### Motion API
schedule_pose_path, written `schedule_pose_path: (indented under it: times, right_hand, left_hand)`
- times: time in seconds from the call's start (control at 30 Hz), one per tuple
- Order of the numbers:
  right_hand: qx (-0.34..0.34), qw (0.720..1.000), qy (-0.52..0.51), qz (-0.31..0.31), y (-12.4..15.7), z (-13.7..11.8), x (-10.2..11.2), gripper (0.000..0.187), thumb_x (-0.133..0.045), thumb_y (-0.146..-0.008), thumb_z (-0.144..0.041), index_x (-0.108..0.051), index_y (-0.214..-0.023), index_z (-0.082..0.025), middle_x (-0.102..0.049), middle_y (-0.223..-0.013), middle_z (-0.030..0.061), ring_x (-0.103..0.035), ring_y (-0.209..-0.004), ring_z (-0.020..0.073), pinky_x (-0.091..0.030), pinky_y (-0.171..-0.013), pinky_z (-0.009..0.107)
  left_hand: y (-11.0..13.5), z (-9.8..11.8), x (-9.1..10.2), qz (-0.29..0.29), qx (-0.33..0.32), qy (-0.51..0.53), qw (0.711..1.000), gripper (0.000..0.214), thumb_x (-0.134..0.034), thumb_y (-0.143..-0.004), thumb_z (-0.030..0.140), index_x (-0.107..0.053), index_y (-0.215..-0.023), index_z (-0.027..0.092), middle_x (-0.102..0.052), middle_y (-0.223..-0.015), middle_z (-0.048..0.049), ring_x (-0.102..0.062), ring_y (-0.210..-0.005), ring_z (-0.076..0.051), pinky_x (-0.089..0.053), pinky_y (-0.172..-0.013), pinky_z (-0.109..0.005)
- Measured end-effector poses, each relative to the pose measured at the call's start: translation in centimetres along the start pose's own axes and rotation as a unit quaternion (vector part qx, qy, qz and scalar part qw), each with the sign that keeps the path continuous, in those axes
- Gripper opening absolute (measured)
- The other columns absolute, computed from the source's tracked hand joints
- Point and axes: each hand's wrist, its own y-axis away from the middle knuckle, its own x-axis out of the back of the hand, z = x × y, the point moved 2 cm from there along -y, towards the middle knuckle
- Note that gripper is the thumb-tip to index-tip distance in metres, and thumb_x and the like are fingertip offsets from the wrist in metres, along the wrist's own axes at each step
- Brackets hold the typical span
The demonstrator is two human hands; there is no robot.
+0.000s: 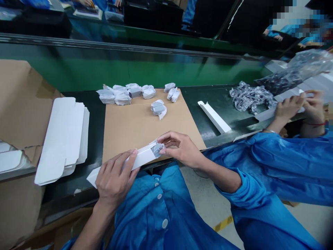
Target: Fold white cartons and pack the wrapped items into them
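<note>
The fingers of the left hand (113,177) gripped a long white cardboard box (142,157) slanting from eight to two o'clock, while the right hand (183,147), nearer the two-o'clock open end, pinched a small grey wrapped packet (157,149) there.

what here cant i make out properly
All in the head view:
- White box: middle covered by the left hand.
- Grey item: print too small.
- Wrapped pieces: contents hidden by wrapping.
- Brown carton: cut off by left edge.
- Co-worker's far hand: blurred.
</note>
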Motion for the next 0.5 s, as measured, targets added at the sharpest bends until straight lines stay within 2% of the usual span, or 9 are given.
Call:
schedule_pose_path:
  times: [0.13, 0.2, 0.3, 0.4, 0.5]
  right_hand:
    - [0.0, 0.998, 0.017, 0.061, 0.1, 0.0, -0.9, 0.019, -0.078, -0.071, -0.023, -0.068, -0.085, -0.015, -0.072, -0.087, 0.0031, -0.065, -0.077, 0.0131, -0.053, -0.074, 0.028]
    - [0.013, 0.997, -0.003, 0.073, 0.0, 0.0, -1.5, 0.013, -0.075, -0.074, -0.023, -0.068, -0.081, -0.016, -0.072, -0.087, 0.0027, -0.066, -0.08, 0.0136, -0.053, -0.075, 0.028]
    - [0.016, 0.999, -0.041, 0.003, 0.1, -0.3, -1.8, 0.01, -0.068, -0.081, -0.023, -0.069, -0.089, -0.017, -0.072, -0.096, 0.0036, -0.068, -0.089, 0.0142, -0.053, -0.084, 0.029]
    - [-0.011, 0.996, -0.072, -0.052, 0.5, -0.6, -1.2, 0.034, -0.063, -0.086, -0.026, -0.06, -0.118, -0.017, -0.071, -0.11, 0.0079, -0.067, -0.103, 0.017, -0.053, -0.091, 0.034]
    - [-0.002, 0.995, 0.058, -0.085, 0.8, -0.8, -1.1, 0.067, -0.062, -0.087, -0.027, -0.034, -0.147, -0.02, -0.067, -0.121, 0.0112, -0.057, -0.124, 0.0233, -0.044, -0.104, 0.045]
  left_hand:
    - [-0.2, 0.5, -0.7, 0.015, 0.013, 0.004, 1.0, 0.059, -0.072, -0.081, 0.027, -0.053, -0.135, 0.013, -0.073, -0.103, -0.0133, -0.067, -0.089, -0.025, -0.044, -0.074, -0.034]
    - [-0.3, 0.7, -1.0, 0.033, 0.033, 0.007, 0.999, 0.06, -0.071, -0.083, 0.029, -0.05, -0.137, 0.015, -0.073, -0.1, -0.0131, -0.067, -0.088, -0.025, -0.044, -0.074, -0.034]
    - [-0.4, 0.7, -1.3, 0.037, 0.041, 0.0, 0.998, 0.062, -0.068, -0.085, 0.032, -0.047, -0.141, 0.018, -0.073, -0.101, -0.0126, -0.067, -0.089, -0.026, -0.044, -0.074, -0.034]
    - [-0.3, 0.4, -1.5, 0.037, 0.035, -0.012, 0.999, 0.062, -0.069, -0.084, 0.032, -0.048, -0.141, 0.019, -0.073, -0.102, -0.0127, -0.067, -0.09, -0.026, -0.044, -0.075, -0.035]
    - [0.0, 0.1, -2.0, 0.04, 0.045, -0.014, 0.998, 0.06, -0.066, -0.086, 0.034, -0.048, -0.141, 0.021, -0.073, -0.103, -0.012, -0.066, -0.09, -0.026, -0.043, -0.075, -0.035]
